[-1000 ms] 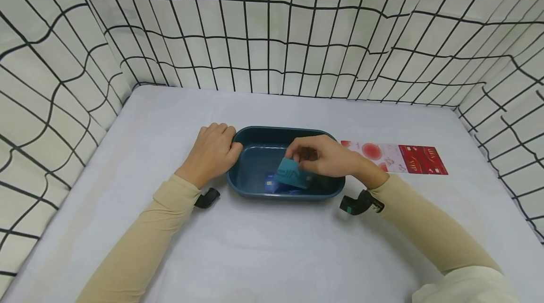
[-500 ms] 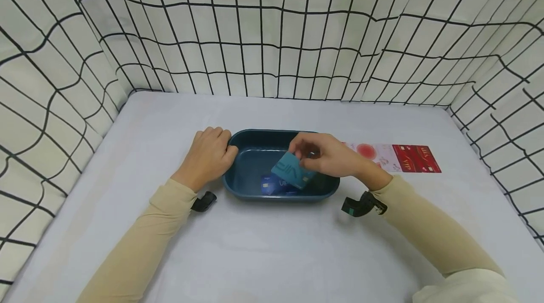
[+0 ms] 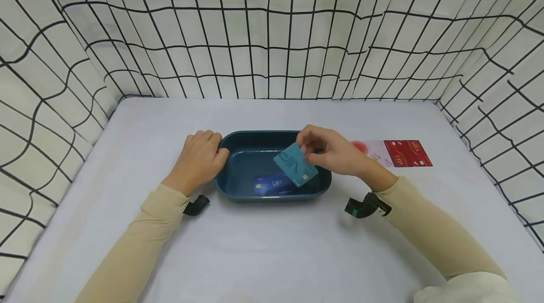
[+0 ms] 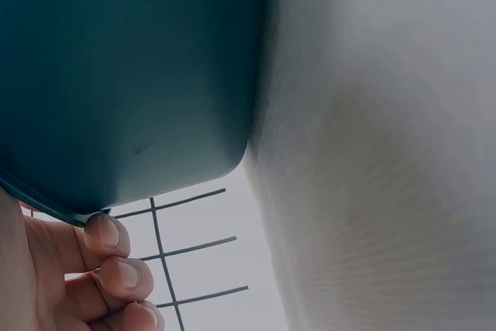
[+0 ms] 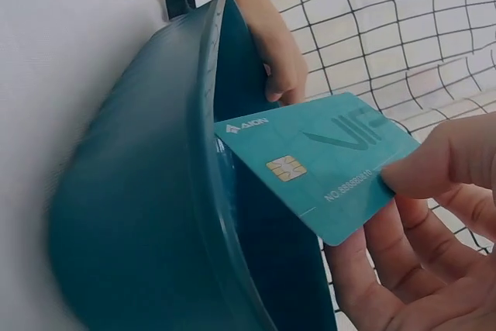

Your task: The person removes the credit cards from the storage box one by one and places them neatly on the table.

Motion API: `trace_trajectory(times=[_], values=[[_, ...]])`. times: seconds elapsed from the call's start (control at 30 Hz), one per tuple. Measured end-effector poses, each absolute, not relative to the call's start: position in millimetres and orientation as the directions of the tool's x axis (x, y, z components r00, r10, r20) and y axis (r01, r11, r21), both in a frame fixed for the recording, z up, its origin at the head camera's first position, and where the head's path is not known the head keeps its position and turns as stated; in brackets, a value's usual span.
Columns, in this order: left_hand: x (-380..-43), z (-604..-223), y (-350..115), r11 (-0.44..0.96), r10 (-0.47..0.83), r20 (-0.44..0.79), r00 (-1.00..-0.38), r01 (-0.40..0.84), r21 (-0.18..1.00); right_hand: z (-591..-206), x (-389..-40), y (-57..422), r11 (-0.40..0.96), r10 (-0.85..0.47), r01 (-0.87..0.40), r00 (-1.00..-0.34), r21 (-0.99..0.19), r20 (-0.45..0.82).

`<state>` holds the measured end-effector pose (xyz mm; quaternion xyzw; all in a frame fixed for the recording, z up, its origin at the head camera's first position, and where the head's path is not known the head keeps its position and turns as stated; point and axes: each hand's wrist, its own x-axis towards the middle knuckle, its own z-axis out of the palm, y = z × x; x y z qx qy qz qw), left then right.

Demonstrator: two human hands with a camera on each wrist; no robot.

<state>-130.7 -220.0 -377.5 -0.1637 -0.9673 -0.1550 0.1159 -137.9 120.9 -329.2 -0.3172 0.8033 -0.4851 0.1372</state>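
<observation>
A teal VIP card (image 5: 310,160) with a gold chip is pinched between the thumb and fingers of my right hand (image 3: 335,149). In the head view the card (image 3: 295,165) is tilted over the right part of a dark teal oval basin (image 3: 242,166). A blue VIP card (image 3: 272,184) lies inside on the basin's floor, partly covered by the teal card in this view. My left hand (image 3: 199,159) grips the basin's left rim, thumb on the inner side; in the left wrist view its fingers (image 4: 120,273) curl under the rim.
Right of the basin, a red VIP card (image 3: 408,153) and a pinkish-white card (image 3: 378,152) lie in a row on the white table (image 3: 263,251), partly behind my right hand. A white wall with black grid netting (image 3: 255,34) surrounds the table's back and sides.
My right hand has raised the teal card and moved it slightly right, turning its face more toward the head view. More of the blue card shows. The left hand keeps its hold on the rim.
</observation>
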Motion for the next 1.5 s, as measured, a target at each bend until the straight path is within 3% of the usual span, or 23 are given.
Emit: trace_trajectory(times=[0.37,0.97,1.5], values=[[-129.7,-377.9,-219.0,0.899,0.278,0.279,-0.919,0.351,0.262,-330.4,-132.8,134.7,0.340,-0.556,-0.287,-0.829,-0.896,0.055],[-131.9,-378.0,-216.7,0.894,0.288,0.314,-0.905,0.371,0.251,-339.7,-128.2,167.7,0.244,-0.455,-0.129,-0.891,-0.961,0.005],[-132.8,-379.4,-217.1,0.889,0.284,0.310,-0.907,0.371,0.269,-348.5,-126.9,191.2,0.261,-0.374,-0.095,-0.928,-0.961,-0.010]])
